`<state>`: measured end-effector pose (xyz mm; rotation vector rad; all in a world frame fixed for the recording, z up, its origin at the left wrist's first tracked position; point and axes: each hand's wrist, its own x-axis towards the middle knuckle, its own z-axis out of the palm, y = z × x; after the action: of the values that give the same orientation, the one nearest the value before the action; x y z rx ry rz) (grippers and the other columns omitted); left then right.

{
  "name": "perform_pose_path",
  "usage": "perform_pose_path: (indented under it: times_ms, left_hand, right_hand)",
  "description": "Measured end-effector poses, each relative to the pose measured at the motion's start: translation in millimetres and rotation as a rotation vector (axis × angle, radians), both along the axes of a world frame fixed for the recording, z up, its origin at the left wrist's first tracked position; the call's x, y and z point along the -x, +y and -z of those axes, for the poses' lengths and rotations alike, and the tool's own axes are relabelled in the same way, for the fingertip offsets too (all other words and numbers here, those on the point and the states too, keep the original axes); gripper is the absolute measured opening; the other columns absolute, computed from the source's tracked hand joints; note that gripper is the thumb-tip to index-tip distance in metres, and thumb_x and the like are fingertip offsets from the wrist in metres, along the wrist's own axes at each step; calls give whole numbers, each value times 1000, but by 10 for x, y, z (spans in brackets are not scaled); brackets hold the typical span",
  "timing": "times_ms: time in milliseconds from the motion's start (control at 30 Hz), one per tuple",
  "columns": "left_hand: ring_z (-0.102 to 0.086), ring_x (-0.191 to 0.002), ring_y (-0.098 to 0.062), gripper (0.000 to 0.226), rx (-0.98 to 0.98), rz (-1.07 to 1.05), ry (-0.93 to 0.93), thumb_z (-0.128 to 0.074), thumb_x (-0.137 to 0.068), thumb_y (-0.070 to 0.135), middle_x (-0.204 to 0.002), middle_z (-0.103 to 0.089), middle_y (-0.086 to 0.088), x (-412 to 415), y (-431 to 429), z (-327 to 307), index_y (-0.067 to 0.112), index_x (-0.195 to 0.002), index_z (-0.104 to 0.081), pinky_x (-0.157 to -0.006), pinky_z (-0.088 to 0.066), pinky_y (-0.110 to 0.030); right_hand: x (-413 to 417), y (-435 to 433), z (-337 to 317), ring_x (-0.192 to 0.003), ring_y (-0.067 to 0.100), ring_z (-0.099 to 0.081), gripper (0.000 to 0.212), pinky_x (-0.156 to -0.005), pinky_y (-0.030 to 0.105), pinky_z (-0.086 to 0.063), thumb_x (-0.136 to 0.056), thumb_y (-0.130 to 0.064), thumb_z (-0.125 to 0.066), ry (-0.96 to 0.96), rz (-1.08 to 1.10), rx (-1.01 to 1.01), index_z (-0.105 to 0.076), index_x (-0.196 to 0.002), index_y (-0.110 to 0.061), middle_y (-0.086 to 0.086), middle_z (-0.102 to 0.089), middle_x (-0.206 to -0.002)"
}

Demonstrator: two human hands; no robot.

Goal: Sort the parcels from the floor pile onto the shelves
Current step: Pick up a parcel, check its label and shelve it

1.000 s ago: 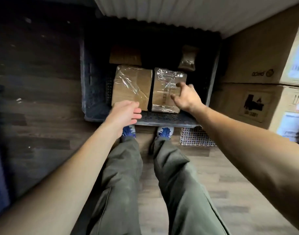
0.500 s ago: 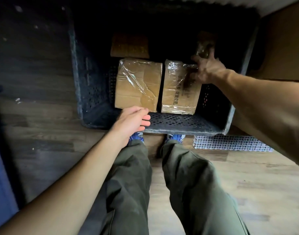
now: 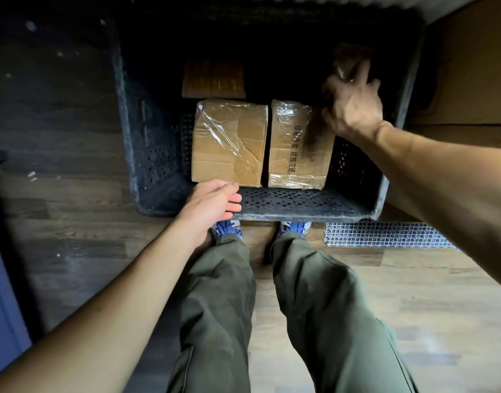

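Clock bearings are taken from the crate centre, with 12 away from the person.

- Small dark parcel (image 3: 347, 62), wrapped in glossy film, sits in the crate's far corner at about 1 o'clock. It is blurred and partly hidden.
- Right hand (image 3: 353, 106) reaches over the crate wall from 3 o'clock, with its spread fingers lying against the small dark parcel. I cannot tell whether the grip is closed on it.
- Right taped box (image 3: 294, 146), with printed characters down its top, lies at 5 o'clock, directly below the right hand's wrist.
- Left taped box (image 3: 229, 141) lies at 7 o'clock, just beside the right taped box with a narrow dark gap between them.
- Flat cardboard piece (image 3: 214, 79) lies at 11 o'clock, behind the left taped box and in deep shadow.
- Left hand (image 3: 212, 204) is at the near rim at 7 o'clock. Its grip is open, with relaxed fingers pointing toward 3 o'clock and holding nothing.
- Crate (image 3: 300, 215) is of dark perforated plastic and stands on the wooden floor (image 3: 73, 208).
- White lattice mat (image 3: 385, 234) lies on the floor at 5 o'clock, just outside the crate.
- Large carton (image 3: 465, 80) stands beyond the crate wall at 2 o'clock.
- Blue shoes (image 3: 226, 228) touch the near wall at 6 o'clock.
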<state>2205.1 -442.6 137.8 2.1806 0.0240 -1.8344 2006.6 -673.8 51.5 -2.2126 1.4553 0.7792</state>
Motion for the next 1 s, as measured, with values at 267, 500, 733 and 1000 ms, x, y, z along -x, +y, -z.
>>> perform_pose_path:
  times_ms: [267,500,733,1000]
  left_hand:
    - [-74,-95,-14,11,57,64,3,-59,-105,27,-105,-75,-1,65,-65,-537,21,-109,-67,-90,-60,-32]
    - [-73,-96,-15,14,114,1,-13,-58,-105,28,-109,-74,-5,-5,-28,-994,18,-113,-66,-85,-60,-29]
    - [-61,-125,-19,34,204,-287,1,-60,-103,36,-137,-62,-3,-155,179,-1464,20,-133,-59,-106,-53,-45]
    - [-61,-124,-8,35,395,-313,-95,-56,-106,27,-133,-66,5,-283,472,-1947,23,-140,-58,-102,-53,-37]
  right_hand:
    - [97,233,-958,-110,50,-47,50,-96,56,-44,-89,-47,-56,-369,165,121,-56,-125,-13,29,-41,-128]
    - [-11,972,-1736,-114,21,-38,6,-103,50,-46,-92,-30,-57,-774,622,-38,-53,-97,-30,2,-41,-113]
    - [-264,1688,-2274,-107,14,-54,13,-79,37,-59,-103,-22,-56,-935,953,-300,-53,-99,-34,5,-44,-124]
    - [-368,1833,-2633,-91,2,-62,14,-69,32,-57,-107,-30,-54,-1003,1058,-388,-53,-121,-28,-6,-58,-114]
